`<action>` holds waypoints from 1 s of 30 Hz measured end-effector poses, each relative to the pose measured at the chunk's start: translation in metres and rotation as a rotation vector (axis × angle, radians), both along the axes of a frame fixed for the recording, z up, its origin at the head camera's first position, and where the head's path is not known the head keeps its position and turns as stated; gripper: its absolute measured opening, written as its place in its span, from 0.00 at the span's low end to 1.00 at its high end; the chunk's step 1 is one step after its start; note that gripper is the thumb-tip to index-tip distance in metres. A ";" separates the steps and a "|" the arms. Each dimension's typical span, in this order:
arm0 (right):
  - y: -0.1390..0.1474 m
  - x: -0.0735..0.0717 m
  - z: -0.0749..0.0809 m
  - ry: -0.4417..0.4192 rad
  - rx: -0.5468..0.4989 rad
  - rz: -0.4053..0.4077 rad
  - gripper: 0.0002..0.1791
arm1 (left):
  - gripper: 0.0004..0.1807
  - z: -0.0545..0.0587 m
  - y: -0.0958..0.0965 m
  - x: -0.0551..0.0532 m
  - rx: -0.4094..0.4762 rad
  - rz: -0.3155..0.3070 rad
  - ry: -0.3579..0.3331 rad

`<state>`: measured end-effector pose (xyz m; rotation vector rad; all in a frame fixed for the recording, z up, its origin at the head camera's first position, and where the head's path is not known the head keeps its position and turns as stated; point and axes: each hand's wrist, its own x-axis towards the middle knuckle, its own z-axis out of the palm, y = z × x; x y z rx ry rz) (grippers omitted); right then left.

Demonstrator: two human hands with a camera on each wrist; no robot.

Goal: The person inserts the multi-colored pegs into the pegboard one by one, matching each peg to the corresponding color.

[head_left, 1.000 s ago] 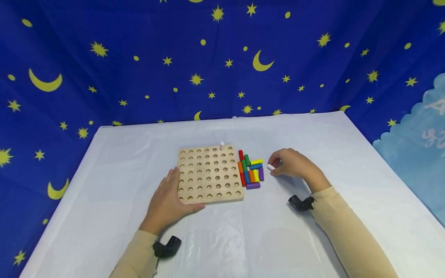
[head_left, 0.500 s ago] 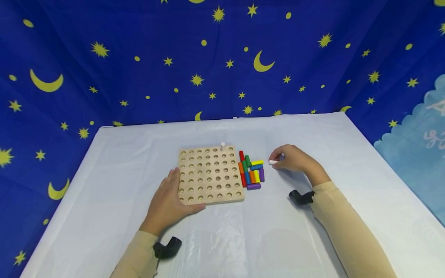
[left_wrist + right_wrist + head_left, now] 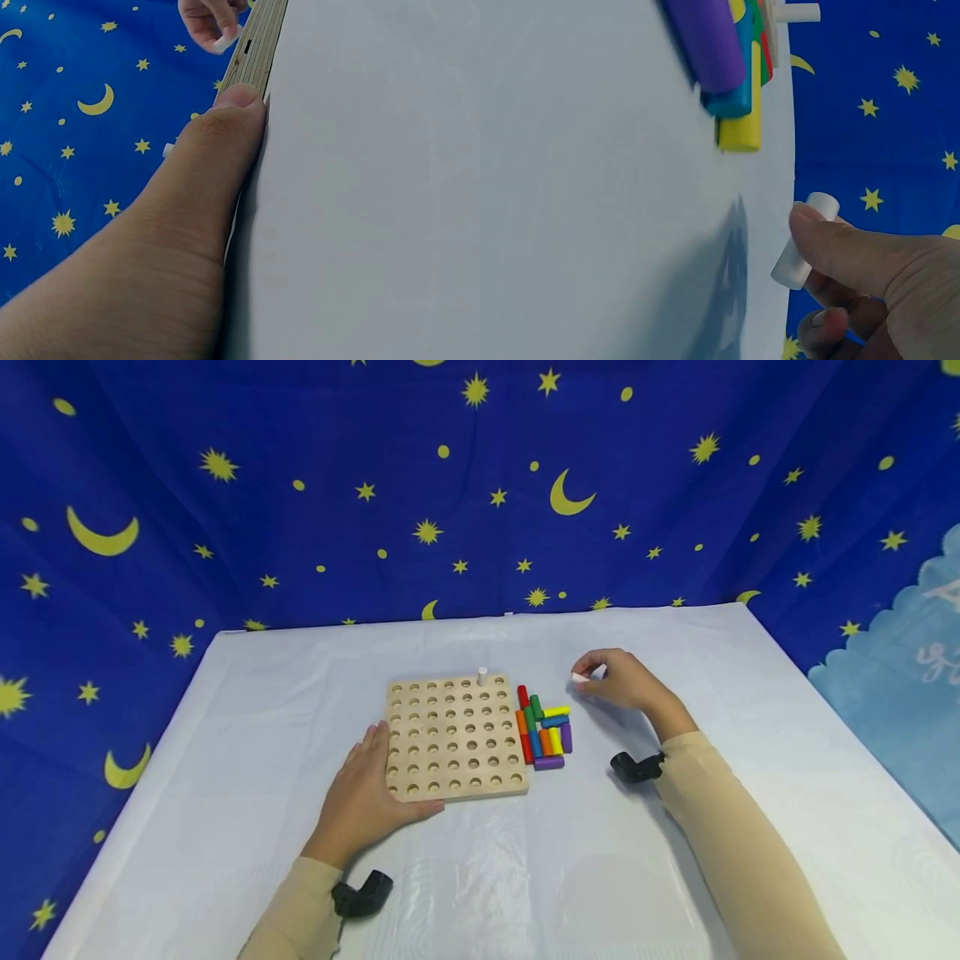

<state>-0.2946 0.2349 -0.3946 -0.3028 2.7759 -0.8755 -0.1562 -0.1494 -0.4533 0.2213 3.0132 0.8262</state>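
Note:
A square wooden pegboard (image 3: 453, 739) with rows of holes lies flat on the table. My left hand (image 3: 360, 789) rests at its near left corner, fingers extended along the left edge. In the left wrist view the straight thumb (image 3: 238, 96) presses the board's side. To the right of the board, my right hand (image 3: 626, 683) pinches a white peg (image 3: 806, 244) between thumb and fingers, above the table. That peg is tilted in the right wrist view. Another white peg (image 3: 482, 676) stands upright in the far row of the board.
Several colored pegs lie bunched at the board's right side, among them a red peg (image 3: 522, 697), a yellow peg (image 3: 557, 712) and a purple peg (image 3: 549, 762). A white cloth (image 3: 480, 877) covers the table. Behind it hangs a blue star-patterned curtain (image 3: 337, 527).
My right hand, still pinching the white peg, has moved away from me toward the table's far side, and the peg has turned. The left hand and board have stayed put.

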 end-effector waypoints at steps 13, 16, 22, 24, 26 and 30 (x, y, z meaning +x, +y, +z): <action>-0.031 -0.010 0.002 0.025 -0.124 -0.048 0.11 | 0.83 0.001 0.000 0.001 0.009 0.000 -0.007; -0.040 -0.014 0.002 0.041 -0.165 -0.034 0.11 | 0.83 0.002 0.000 0.001 0.010 0.000 -0.003; -0.062 -0.020 0.002 0.045 -0.205 0.008 0.10 | 0.82 0.002 0.000 0.001 0.013 -0.003 -0.001; -0.069 -0.021 0.003 0.041 -0.211 0.018 0.10 | 0.82 0.002 0.000 0.001 0.013 -0.004 -0.004; -0.076 -0.022 0.002 0.038 -0.215 0.024 0.10 | 0.82 0.003 0.000 0.001 0.015 -0.004 -0.005; -0.088 -0.023 0.000 0.023 -0.209 0.036 0.10 | 0.82 0.002 -0.001 0.001 0.015 -0.006 -0.001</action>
